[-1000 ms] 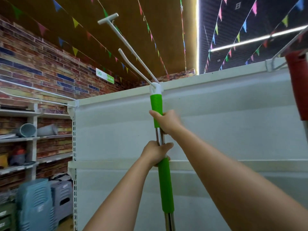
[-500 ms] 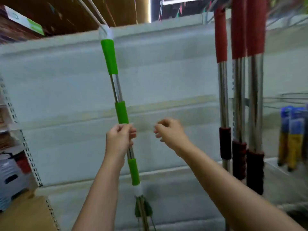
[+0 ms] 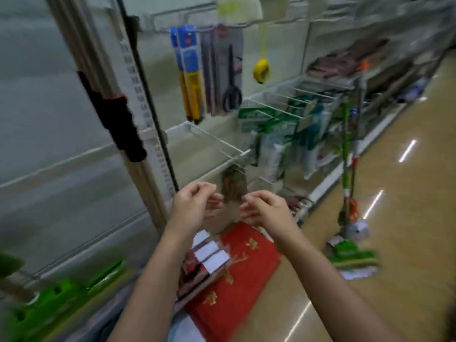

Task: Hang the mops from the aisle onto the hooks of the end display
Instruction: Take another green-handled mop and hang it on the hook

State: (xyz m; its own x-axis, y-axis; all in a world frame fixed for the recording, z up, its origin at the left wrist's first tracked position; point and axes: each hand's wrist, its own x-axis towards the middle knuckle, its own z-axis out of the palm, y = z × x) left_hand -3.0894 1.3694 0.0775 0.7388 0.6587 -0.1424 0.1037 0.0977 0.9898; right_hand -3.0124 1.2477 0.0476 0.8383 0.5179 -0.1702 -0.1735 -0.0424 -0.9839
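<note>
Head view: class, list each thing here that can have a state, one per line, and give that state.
Left hand: empty, fingers loosely curled.
Right hand: empty, fingers loosely curled.
Green mop: standing upright in the aisle, head on the floor, not hung.
Mop handles: hanging on the end display, grips dark.
Tape measure: hanging by a yellow strap.
Scissors: hanging in their pack.
Red box: lying on the floor, closed.

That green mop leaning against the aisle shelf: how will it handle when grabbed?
The green mop stands nearly upright against the shelf, so it would probably tip once nudged. Its long thin pole looks stiff. The head on the floor may swing or drag when lifted.
</note>
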